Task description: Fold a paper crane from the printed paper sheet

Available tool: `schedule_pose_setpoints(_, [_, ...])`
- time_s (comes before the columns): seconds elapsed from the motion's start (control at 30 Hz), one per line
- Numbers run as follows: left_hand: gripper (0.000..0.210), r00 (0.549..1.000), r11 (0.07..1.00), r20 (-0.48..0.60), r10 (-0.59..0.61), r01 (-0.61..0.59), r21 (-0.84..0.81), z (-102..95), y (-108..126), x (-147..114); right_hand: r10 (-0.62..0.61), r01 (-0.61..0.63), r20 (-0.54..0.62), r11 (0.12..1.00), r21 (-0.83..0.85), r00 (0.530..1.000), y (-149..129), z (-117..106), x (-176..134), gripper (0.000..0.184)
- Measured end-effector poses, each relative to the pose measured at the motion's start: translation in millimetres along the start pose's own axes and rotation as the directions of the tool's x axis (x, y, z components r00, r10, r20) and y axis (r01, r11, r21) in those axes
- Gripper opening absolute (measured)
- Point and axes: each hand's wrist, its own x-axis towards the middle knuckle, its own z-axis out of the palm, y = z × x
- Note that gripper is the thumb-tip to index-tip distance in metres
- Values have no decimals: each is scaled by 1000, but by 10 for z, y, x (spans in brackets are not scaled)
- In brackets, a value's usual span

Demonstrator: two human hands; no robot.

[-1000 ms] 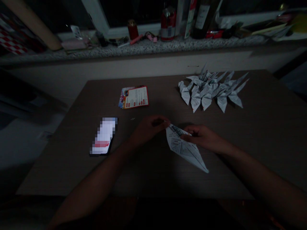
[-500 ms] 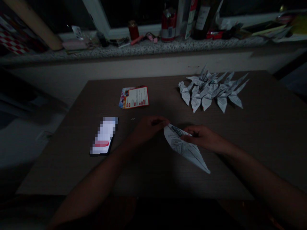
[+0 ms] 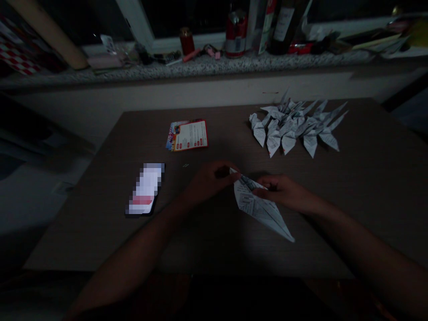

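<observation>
Between my hands is a partly folded sheet of printed paper (image 3: 256, 203), long and pointed, with its sharp lower tip slanting down to the right. My left hand (image 3: 214, 178) pinches its upper left end between thumb and fingers, and a small tip of paper pokes up past the fingertips. My right hand (image 3: 279, 191) grips the upper right edge, thumb on the near face. Behind it, at the back right of the table, stands a cluster of several folded paper cranes (image 3: 289, 127) made of similar printed paper.
A lit phone (image 3: 146, 189) with a blurred screen lies on the table (image 3: 110, 240) left of my left forearm. Printed cards (image 3: 189, 136) lie farther back. Along the stone windowsill (image 3: 200, 67) stand a red can (image 3: 236, 35), a red jar (image 3: 187, 42) and a dark bottle (image 3: 282, 29).
My left hand has shifted slightly right and bent the paper's upper left end, so its tip now sticks up above the fingers. The right hand has stayed nearly still.
</observation>
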Motion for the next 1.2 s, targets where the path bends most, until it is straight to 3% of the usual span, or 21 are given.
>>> schedule_pose_setpoints(0.3, [17, 999, 999, 30, -19, 20, -34, -31, -20, 20, 10, -12, 54, 999, 42, 999, 28, 4, 7, 38])
schedule_pose_setpoints(0.77, [29, 984, 976, 132, -119, 141, -167, -100, -76, 18, 25, -25, 34, 1000, 6, 999, -2, -34, -20, 39])
schedule_pose_setpoints(1.0, [31, 985, 984, 142, -99, 118, -134, -79, -17, -3, 31, -31, 33, 999, 19, 999, 44, -51, -4, 38])
schedule_pose_setpoints(1.2, [21, 990, 999, 139, 19, -14, -43, -38, -6, -3, 21, -22, 50, 1000, 21, 999, 44, -39, 1, 35])
